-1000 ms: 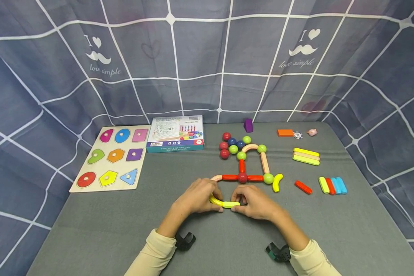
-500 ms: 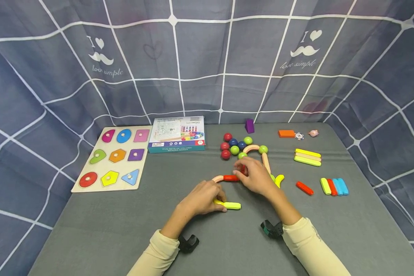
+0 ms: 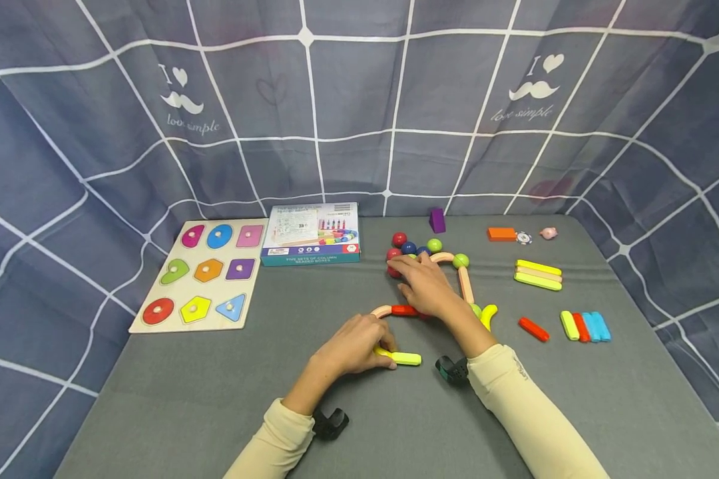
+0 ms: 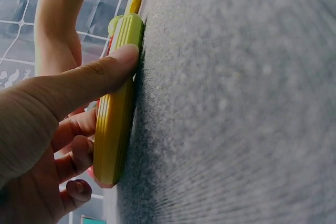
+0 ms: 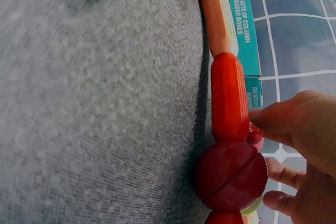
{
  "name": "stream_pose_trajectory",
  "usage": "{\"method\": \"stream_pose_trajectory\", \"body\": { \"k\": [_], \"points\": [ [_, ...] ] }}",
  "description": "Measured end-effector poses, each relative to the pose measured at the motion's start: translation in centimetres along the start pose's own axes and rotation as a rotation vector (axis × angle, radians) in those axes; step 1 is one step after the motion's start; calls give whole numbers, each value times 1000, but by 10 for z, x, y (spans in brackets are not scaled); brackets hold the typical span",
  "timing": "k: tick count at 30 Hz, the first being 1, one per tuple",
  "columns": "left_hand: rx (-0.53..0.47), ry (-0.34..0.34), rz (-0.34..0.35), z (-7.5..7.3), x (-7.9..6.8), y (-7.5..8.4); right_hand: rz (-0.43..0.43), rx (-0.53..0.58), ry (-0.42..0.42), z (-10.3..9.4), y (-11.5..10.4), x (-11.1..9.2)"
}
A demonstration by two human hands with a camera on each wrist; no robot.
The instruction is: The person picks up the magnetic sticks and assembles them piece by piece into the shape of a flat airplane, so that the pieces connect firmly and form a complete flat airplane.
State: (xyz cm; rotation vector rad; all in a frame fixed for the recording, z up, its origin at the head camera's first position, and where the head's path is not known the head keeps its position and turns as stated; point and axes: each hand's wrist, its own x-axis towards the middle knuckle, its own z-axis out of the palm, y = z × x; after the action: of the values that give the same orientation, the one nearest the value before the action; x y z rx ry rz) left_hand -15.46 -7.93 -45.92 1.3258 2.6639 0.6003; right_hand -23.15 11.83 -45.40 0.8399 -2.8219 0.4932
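left hand (image 3: 353,342) pinches yellow curved piece (image 4: 113,135), lime stick (image 3: 406,359) at its end, long axis toward 3 o'clock; red balls (image 3: 399,238) lie at 1 o'clock from it, 11 o'clock from right hand (image 3: 427,286), the nearer, thumb and fingers apart; touching balls, cannot tell

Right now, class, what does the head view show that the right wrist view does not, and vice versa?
Only the head view shows the puzzle board, the pig and the purple block. Only the right wrist view shows the line across the red ball and ridges along the red stick joined to it. Both show that stick, the box and right hand.
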Motion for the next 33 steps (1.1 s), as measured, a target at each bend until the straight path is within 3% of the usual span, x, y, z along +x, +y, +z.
{"method": "stream_pose_trajectory", "body": {
  "k": [6,9,14,17,26,33],
  "points": [
    [0,-8,-4,3,2,-2,44,-58,-68,4,0,-1],
    [-4,-13,-5,4,2,-2,50,-39,-38,5,1,-6],
    [-3,-23,2,4,3,-1,34,83,82,-6,-2,-25],
    [-3,-16,4,3,3,-1,44,189,91,-16,-5,-45],
    [-53,21,-12,0,2,-3,74,401,-37,-27,-3,-105],
    [-50,8,-17,1,2,-4,52,458,-177,-19,-2,-121]
  ]
}}
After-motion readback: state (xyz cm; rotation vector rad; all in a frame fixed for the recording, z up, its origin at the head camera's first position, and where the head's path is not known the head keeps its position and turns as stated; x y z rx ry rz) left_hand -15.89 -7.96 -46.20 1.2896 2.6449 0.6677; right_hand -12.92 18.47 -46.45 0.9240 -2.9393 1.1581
